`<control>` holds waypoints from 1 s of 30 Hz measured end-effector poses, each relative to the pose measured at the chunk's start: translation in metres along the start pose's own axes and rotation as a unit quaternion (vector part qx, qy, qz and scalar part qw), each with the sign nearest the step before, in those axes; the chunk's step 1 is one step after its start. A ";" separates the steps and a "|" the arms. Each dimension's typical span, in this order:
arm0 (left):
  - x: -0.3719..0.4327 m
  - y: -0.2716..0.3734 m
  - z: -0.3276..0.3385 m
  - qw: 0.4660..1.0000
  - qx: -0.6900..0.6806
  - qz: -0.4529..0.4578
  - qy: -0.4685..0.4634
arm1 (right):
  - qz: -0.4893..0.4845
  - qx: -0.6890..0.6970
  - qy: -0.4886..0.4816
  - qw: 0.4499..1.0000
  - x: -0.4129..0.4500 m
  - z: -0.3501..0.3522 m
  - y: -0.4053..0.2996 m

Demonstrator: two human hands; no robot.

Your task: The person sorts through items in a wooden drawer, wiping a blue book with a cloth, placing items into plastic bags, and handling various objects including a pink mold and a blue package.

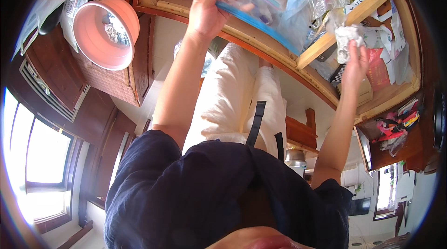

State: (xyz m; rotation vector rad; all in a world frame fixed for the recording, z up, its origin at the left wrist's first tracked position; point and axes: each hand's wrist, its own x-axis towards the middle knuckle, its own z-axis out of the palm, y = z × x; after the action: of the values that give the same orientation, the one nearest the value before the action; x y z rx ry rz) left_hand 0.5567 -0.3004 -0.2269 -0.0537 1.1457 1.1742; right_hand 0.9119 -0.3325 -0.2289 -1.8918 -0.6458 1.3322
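My left hand (209, 13) grips the edge of a clear plastic zip bag with a blue zip strip (256, 25), thumb on top. The bag lies across the left part of an open wooden compartment (276, 48), with papers showing in or under it. Over the right part, my right hand (356, 58) holds a crumpled white cloth (347, 41) in its fingers. A wooden crossbar (372, 3) runs between the two parts. Below the cloth, a red plastic bag (378, 69), white plastic bags and a cardboard box (361, 92) fill the right part.
A pink bucket (80, 36) with crumpled material inside stands on a woven mat (104, 78) at the left. At the right is an open drawer (387, 153) with colourful small items. A metal pot (295, 155) stands lower down. Windows (49, 147) light the left side.
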 end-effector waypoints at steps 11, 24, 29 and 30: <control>-0.020 -0.033 -0.007 0.977 0.158 -0.088 -0.113 | -0.453 -0.162 -0.411 0.775 -0.020 0.179 -0.059; -0.039 -0.038 -0.019 0.967 0.161 -0.137 -0.141 | -0.054 0.260 -0.357 0.895 0.088 0.189 -0.064; -0.031 -0.032 -0.008 0.987 0.091 -0.075 -0.107 | -0.216 -0.165 -0.245 0.931 0.015 0.153 -0.029; -0.030 -0.033 -0.002 0.988 0.090 -0.083 -0.097 | -0.238 -0.234 -0.279 0.900 -0.004 0.147 -0.013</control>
State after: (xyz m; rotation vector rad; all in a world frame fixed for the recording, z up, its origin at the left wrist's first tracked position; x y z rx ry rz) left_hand 0.5818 -0.3368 -0.2231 0.1007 1.0494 0.9044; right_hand 0.7719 -0.2879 -0.2463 -1.5079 -1.7335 1.4645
